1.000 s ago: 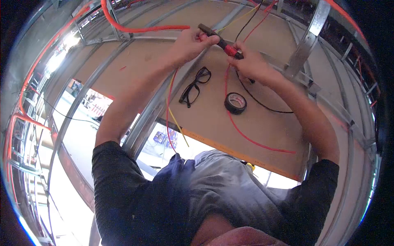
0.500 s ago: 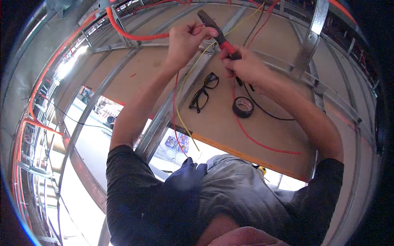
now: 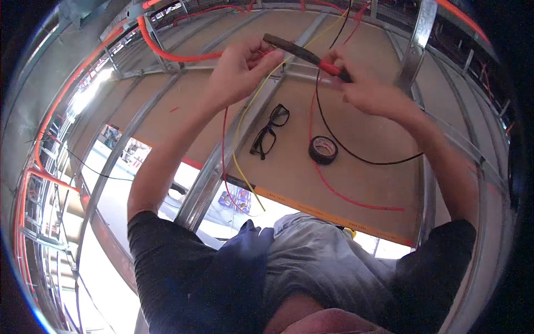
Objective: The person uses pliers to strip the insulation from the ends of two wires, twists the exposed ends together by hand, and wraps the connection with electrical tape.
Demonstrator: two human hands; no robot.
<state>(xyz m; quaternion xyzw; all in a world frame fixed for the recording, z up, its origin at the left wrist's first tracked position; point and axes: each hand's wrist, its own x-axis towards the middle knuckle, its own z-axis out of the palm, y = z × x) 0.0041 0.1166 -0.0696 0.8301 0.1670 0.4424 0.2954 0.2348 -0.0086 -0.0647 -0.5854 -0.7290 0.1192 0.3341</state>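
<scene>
My right hand [image 3: 368, 84] is closed around the red and black handles of dark-jawed pliers [image 3: 297, 52], seen side-on. The pliers slant up to the left, their head beside the fingers of my left hand [image 3: 242, 71]. That hand pinches a thin red wire [image 3: 225, 142], whose length hangs below the wrist. Where exactly the jaws meet the wire is hidden. A yellow wire [image 3: 238, 133] passes close to my left thumb. Below my right hand, a black wire [image 3: 356, 158] and another red wire [image 3: 334, 190] trail over the brown board [image 3: 367, 133].
Black-framed glasses [image 3: 270, 131] and a roll of black tape [image 3: 323, 150] lie on the board. A metal stud [image 3: 208, 186] runs diagonally beside them. Orange conduit [image 3: 167, 54] reaches toward my left hand. Beyond the board's orange-striped edge [image 3: 311, 210], a bright lower area shows.
The pliers have swung from a steep slant to a flatter one. My right hand has moved right and slightly down, and my left hand has shifted left and down.
</scene>
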